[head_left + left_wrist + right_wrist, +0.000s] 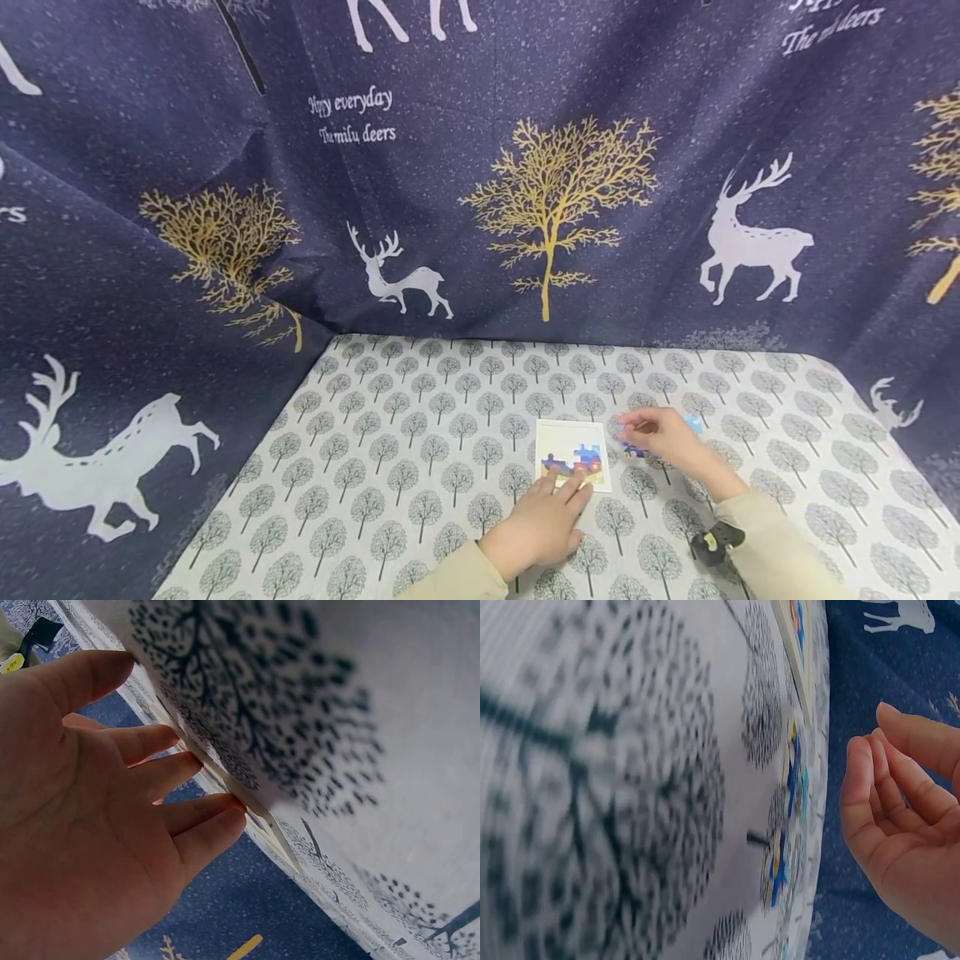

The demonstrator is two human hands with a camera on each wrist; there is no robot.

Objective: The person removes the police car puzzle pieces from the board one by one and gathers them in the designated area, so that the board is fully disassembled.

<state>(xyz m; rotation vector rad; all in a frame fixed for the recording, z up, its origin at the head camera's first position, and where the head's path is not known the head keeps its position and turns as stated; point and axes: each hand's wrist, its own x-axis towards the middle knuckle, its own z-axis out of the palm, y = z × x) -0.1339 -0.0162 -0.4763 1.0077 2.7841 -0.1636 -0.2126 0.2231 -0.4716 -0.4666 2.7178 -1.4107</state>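
Puzzle tray lies flat on the tree-printed worktop, in the head view, between the person's two hands. It is a shallow, pale-rimmed container, partly filled: joined pieces in blue, purple and yellow take up its lower and right parts, while the upper left shows bare backing. The left hand reaches in from the near side, fingers extended and spread, their tips on the near edge and the lowest part of the picture; this probably steadies the tray against sliding. The right hand is just beyond the tray's right side, over loose pieces, its thumb and forefinger brought close together. Keeping those pieces beside the tray likely makes for a short reach.

In the left wrist view the tray appears almost edge-on, so its contents cannot be made out. The fingertips of the left hand meet its rim, fingers apart and grasping nothing, which suggests light pressure rather than a grip.

In the right wrist view the right hand's fingers bend toward the thumb with the tips near one another. No piece shows between them, but one could be hidden, so whether it pinches anything I cannot tell. Loose pieces lie on the worktop past the tray's corner, outside the container.
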